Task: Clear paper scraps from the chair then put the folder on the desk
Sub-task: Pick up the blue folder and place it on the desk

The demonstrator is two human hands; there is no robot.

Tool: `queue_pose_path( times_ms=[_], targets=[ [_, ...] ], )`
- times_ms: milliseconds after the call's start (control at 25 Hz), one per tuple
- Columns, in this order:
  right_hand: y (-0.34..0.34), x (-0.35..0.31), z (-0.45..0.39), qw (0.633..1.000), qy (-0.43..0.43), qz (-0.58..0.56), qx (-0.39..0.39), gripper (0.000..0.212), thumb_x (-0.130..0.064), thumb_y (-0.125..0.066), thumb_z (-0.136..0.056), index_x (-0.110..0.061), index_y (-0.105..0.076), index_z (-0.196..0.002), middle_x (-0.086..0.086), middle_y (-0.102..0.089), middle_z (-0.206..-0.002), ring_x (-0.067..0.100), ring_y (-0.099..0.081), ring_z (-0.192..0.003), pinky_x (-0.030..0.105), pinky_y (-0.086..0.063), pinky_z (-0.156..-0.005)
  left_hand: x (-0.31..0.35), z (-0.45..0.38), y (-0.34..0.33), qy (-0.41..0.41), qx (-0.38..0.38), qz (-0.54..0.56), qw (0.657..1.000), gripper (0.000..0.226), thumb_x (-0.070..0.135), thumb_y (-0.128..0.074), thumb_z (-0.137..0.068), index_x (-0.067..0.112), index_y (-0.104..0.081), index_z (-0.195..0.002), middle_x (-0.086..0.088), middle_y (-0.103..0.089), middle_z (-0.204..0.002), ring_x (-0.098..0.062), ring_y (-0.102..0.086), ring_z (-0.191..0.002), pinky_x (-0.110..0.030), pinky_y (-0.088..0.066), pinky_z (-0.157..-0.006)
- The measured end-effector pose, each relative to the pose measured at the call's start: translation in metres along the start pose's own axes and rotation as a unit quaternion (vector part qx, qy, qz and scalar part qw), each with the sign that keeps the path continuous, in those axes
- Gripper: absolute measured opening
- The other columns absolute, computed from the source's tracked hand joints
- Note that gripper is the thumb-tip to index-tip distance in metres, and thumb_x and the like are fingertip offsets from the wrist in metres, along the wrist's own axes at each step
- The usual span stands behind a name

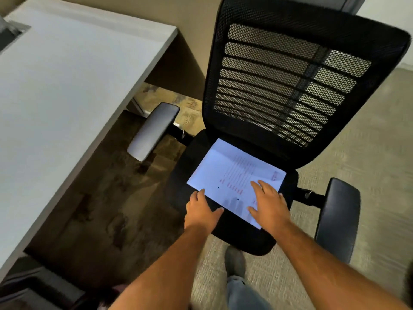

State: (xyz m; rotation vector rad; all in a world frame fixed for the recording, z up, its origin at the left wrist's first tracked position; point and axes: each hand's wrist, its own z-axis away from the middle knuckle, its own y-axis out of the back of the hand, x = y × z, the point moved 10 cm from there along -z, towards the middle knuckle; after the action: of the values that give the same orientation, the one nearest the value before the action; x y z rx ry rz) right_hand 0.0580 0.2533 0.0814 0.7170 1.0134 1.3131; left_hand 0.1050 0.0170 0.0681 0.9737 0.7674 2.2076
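A white folder (232, 177), printed with rows of red text, is lying flat on the black seat of a mesh-backed office chair (288, 90). The print is too blurred to read.

The left hand (202, 211) is resting palm down at the folder's near-left edge. Its fingers (196, 196) are extended and loosely spread, not closed on anything; the fingertips are touching or just overlapping the folder's edge, and exact contact cannot be told. The thumb is pointing toward the right hand, lying along the folder's near border over the seat cushion.

The right hand (271, 206) is lying flat on top of the folder's near-right corner. Its fingers (257, 186) are splayed open and pressing down on the printed surface, gripping nothing. The thumb is stretching leftward across the sheet. Faint finger shadows are showing on the white surface between the two hands.

Beyond the fingertips, the rest of the folder is reaching toward the chair's backrest. Outboard of the right hand's little finger, a black armrest (337, 218) is standing apart from the seat. Outboard of the left hand, a second armrest (154, 130) is sitting beside the edge of a white desk (67, 90), which is well apart from both hands. Below the wrists, a shoe (234, 260) is planted on the carpet (357, 153) just beside the seat's front edge.
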Motion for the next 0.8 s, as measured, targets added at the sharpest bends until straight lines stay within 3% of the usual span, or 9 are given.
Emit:
queue_pose_path(
  times_ms=[280,400,560,680,800],
  targets=[
    [-0.011,0.041,-0.044,0.994,-0.058,0.036,-0.087,0.093,-0.051,-0.067,-0.095,-0.026,-0.011,-0.165,0.002,-0.013,-0.173,0.026,-0.018,-0.158,0.056,-0.032,-0.121,0.004,-0.017,-0.014,-0.013,0.014,0.024,1.000,0.104,0.053,-0.076,-0.089,0.031,-0.009,-0.165,0.009,-0.007,-0.173,-0.024,-0.022,-0.157,-0.048,-0.046,-0.113],
    [-0.017,0.044,-0.057,0.990,-0.092,0.010,-0.102,0.094,-0.048,-0.068,-0.095,-0.024,-0.011,-0.165,0.004,-0.013,-0.173,0.028,-0.019,-0.157,0.058,-0.032,-0.120,-0.013,-0.036,-0.020,0.038,0.012,0.062,0.997,0.104,0.052,-0.078,-0.087,0.028,-0.012,-0.164,-0.001,-0.022,-0.169,-0.028,-0.032,-0.152,-0.051,-0.047,-0.111],
    [-0.023,0.041,-0.093,0.989,-0.106,0.008,-0.101,0.093,-0.047,-0.069,-0.094,-0.022,-0.012,-0.164,0.006,-0.017,-0.171,0.030,-0.023,-0.155,0.056,-0.037,-0.117,-0.046,-0.071,-0.056,0.212,-0.045,0.200,0.955,0.103,0.044,-0.082,-0.085,0.014,-0.021,-0.162,-0.015,-0.051,-0.151,-0.038,-0.053,-0.138,-0.049,-0.049,-0.110],
    [-0.016,0.046,-0.132,0.991,-0.099,0.002,-0.090,0.093,-0.044,-0.072,-0.092,-0.021,-0.017,-0.163,0.007,-0.026,-0.166,0.032,-0.031,-0.150,0.055,-0.042,-0.113,-0.048,-0.083,-0.081,0.268,-0.060,0.287,0.918,0.086,0.036,-0.083,-0.087,0.011,-0.035,-0.155,-0.011,-0.062,-0.139,-0.037,-0.061,-0.128,-0.044,-0.049,-0.107],
    [-0.018,0.054,-0.169,0.988,-0.105,0.020,-0.113,0.094,-0.042,-0.073,-0.091,-0.021,-0.016,-0.164,0.009,-0.025,-0.165,0.034,-0.032,-0.149,0.059,-0.042,-0.113,-0.048,-0.091,-0.098,0.301,-0.049,0.340,0.890,0.070,0.032,-0.083,-0.088,0.015,-0.044,-0.145,-0.005,-0.064,-0.123,-0.034,-0.063,-0.120,-0.048,-0.051,-0.106]
  ],
)
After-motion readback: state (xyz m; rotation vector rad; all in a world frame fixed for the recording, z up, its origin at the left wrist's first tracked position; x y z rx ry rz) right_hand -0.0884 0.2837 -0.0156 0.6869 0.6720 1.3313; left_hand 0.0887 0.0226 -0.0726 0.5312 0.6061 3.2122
